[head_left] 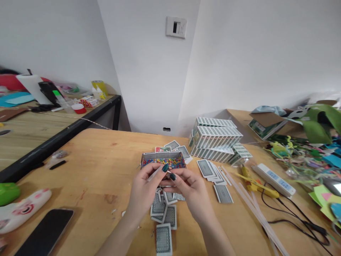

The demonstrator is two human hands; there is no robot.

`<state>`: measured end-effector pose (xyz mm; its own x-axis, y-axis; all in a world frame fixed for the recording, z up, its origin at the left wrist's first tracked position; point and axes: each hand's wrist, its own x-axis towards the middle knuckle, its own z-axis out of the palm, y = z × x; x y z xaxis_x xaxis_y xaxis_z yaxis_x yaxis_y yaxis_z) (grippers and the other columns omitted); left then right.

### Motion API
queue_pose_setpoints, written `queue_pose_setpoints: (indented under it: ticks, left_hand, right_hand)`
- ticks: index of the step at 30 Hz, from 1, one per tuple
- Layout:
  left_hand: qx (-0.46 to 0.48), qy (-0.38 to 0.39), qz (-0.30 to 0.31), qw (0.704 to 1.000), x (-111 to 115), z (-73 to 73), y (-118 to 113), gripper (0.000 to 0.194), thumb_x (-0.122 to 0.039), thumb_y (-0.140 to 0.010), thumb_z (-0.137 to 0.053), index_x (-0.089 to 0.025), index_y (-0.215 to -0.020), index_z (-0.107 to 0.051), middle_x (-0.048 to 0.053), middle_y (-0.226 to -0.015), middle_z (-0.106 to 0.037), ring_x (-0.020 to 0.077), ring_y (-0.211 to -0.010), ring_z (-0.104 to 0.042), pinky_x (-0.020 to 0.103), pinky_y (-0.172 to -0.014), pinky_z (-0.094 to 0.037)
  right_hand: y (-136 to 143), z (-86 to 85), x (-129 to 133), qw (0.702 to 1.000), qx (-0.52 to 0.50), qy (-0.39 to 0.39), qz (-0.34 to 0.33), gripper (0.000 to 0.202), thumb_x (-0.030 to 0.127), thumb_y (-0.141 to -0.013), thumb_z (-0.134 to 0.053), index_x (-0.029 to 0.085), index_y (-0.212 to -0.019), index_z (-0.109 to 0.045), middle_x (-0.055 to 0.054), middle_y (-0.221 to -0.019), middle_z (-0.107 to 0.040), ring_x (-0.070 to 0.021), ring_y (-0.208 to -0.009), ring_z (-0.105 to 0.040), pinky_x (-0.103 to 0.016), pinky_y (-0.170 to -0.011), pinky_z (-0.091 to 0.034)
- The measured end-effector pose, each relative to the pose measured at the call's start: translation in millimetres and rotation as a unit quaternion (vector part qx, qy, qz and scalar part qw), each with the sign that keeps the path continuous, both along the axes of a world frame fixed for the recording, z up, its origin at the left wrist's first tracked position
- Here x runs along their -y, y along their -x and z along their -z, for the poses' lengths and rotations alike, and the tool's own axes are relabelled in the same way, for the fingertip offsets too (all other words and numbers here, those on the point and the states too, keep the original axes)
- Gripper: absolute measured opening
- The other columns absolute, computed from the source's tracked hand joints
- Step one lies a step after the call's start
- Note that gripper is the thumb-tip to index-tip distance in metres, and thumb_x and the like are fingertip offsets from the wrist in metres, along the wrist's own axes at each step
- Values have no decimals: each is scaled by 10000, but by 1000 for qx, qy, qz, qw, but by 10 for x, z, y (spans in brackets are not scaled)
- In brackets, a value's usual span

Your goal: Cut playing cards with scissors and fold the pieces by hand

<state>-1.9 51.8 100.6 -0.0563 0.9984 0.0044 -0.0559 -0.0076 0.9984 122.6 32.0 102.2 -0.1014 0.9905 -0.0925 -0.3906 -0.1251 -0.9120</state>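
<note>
My left hand and my right hand meet over the middle of the table, thumbs almost touching. Both are closed, pinching a small pale piece mostly covered by the fingers; its kind is unclear. Just beyond the fingertips stands an open box made of playing cards, with small multicoloured pieces inside. Beneath and in front of my hands lie several playing cards, backs up and partly overlapping. More playing cards are spread to the right of my right hand.
Striped card boxes are stacked at the back right. A yellow glue gun, clear glue sticks, a power strip and cables lie at right. A phone and white plush-like object are at left. A side table holds supplies.
</note>
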Motion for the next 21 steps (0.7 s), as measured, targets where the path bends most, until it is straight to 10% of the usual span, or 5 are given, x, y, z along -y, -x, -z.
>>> queue_pose_setpoints:
  ticks: [21]
  left_hand:
    - [-126,-126,32,983,45,39,3,229,-311,-837,-476,-193,-900,-661,73,-989,-656,191,-892,-600,268,-774,-476]
  right_hand:
    - [1,26,22,991,66,-36,108,151,288,-690,-698,167,-780,-699,-38,-757,-703,-178,-671,-666,-306,-646,-588]
